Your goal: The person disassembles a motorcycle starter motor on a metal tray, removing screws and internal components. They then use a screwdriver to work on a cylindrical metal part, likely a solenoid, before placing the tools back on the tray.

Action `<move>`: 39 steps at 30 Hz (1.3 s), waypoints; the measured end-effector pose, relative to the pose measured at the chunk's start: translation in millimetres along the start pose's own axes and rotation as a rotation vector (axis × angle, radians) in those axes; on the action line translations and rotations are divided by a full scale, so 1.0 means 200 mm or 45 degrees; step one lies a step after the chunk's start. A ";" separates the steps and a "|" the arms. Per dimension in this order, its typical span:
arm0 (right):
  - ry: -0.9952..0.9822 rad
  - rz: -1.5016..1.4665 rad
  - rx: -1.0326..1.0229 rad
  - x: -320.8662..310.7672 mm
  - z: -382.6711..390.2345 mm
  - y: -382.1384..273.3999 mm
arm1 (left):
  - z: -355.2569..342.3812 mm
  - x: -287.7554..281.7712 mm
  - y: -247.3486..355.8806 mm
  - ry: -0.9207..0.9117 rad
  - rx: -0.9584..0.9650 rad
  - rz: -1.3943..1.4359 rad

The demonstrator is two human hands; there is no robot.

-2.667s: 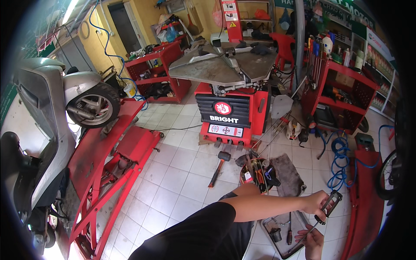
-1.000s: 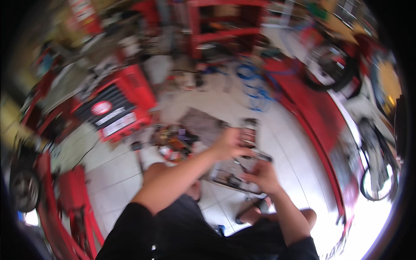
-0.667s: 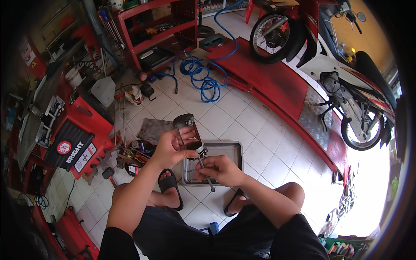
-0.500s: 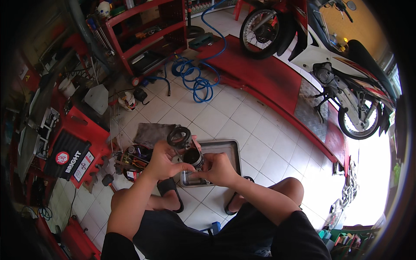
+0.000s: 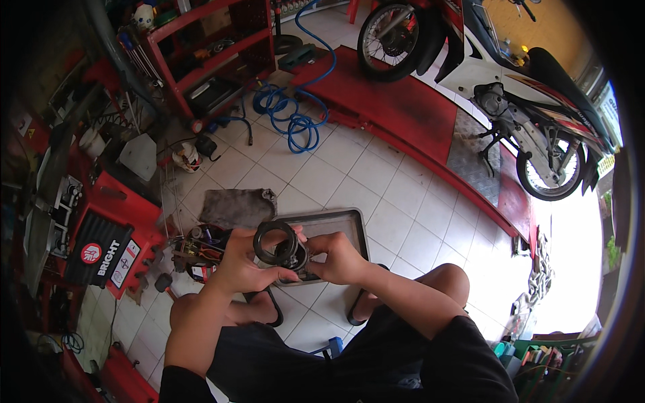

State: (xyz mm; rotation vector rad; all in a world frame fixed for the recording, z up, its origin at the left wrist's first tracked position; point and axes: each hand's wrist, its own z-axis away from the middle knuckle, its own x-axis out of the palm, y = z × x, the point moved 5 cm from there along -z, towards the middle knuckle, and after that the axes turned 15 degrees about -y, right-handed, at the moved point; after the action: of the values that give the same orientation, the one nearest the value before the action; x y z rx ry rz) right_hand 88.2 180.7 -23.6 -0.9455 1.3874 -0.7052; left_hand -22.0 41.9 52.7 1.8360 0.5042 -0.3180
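Observation:
My left hand (image 5: 248,265) wraps round a dark metal part with a round, open ring (image 5: 275,232) on top, tilted so that the ring faces up toward me. My right hand (image 5: 329,258) grips the same part from the right, low on its body (image 5: 295,258), and covers much of it. Both hands are over a shallow metal tray (image 5: 353,221) on the tiled floor. A dirty grey cloth (image 5: 232,205) and a container of tools (image 5: 198,248) lie just beyond and left of my left hand.
A red tyre machine (image 5: 131,201) stands left, a mallet (image 5: 164,285) beside it. Red shelving (image 5: 205,47), a coiled blue hose (image 5: 285,117) and a white bucket (image 5: 188,158) are at the back. A motorbike (image 5: 510,101) sits on a red lift (image 5: 390,121) at right.
My view has swung down and right to my hands and the tray. The held part has turned so its ring faces up; the long rod seen beside it earlier is hidden.

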 end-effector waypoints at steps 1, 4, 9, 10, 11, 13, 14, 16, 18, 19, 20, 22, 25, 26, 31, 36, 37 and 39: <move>0.061 -0.007 -0.017 0.00 0.00 0.00 | 0.00 0.00 -0.01 0.005 0.003 -0.003; 0.148 -0.060 -0.004 0.00 -0.01 -0.01 | 0.00 -0.01 -0.01 0.008 0.002 0.014; 0.135 -0.114 0.020 0.03 -0.03 0.01 | 0.06 0.01 -0.19 0.332 -0.024 0.609; 0.159 -0.124 0.026 0.03 -0.03 0.02 | 0.06 -0.01 -0.26 0.388 -0.027 0.625; 0.137 -0.167 0.083 0.03 -0.04 0.04 | 0.06 -0.02 -0.31 0.445 -0.030 0.639; 0.103 -0.251 0.194 0.01 -0.05 0.08 | 0.06 -0.03 -0.37 0.534 -0.230 0.669; 0.043 -0.256 0.149 0.01 -0.06 0.07 | 0.06 -0.02 -0.39 0.589 -0.301 0.745; -0.078 -0.715 0.176 0.05 -0.06 0.09 | 0.06 -0.03 -0.45 0.644 -0.385 0.838; -0.189 -0.917 0.199 0.07 -0.05 0.10 | 0.07 -0.03 -0.48 0.663 -0.489 0.861; -0.238 -0.889 0.212 0.07 -0.04 0.11 | 0.07 -0.03 -0.49 0.674 -0.543 0.873; -0.287 -0.862 0.225 0.06 -0.04 0.12 | 0.06 -0.03 -0.49 0.644 -0.513 0.860; -0.309 -0.261 0.326 0.04 -0.05 0.12 | 0.06 0.00 -0.48 0.596 -0.485 0.829; -0.207 0.089 0.416 -0.02 -0.05 0.08 | 0.04 0.02 -0.49 0.663 -0.501 0.751; -0.146 0.115 0.432 -0.01 -0.05 0.09 | 0.04 0.03 -0.47 0.713 -0.507 0.739; 0.065 0.291 0.471 -0.05 -0.06 0.11 | 0.02 -0.02 -0.48 0.831 -0.570 0.767; -0.275 -0.692 0.488 0.04 -0.05 0.09 | 0.06 -0.08 -0.50 0.789 -0.621 0.779; -0.321 -0.771 0.453 0.05 -0.05 0.10 | 0.06 -0.09 -0.49 0.788 -0.627 0.791; -0.416 -0.931 0.382 0.07 -0.06 0.15 | 0.07 -0.10 -0.49 0.787 -0.643 0.813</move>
State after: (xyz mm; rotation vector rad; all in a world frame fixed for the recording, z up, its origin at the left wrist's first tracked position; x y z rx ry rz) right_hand 73.1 181.5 -55.5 -1.2628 0.6027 -1.1992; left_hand -86.1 51.0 -24.4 1.4693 0.3375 0.7663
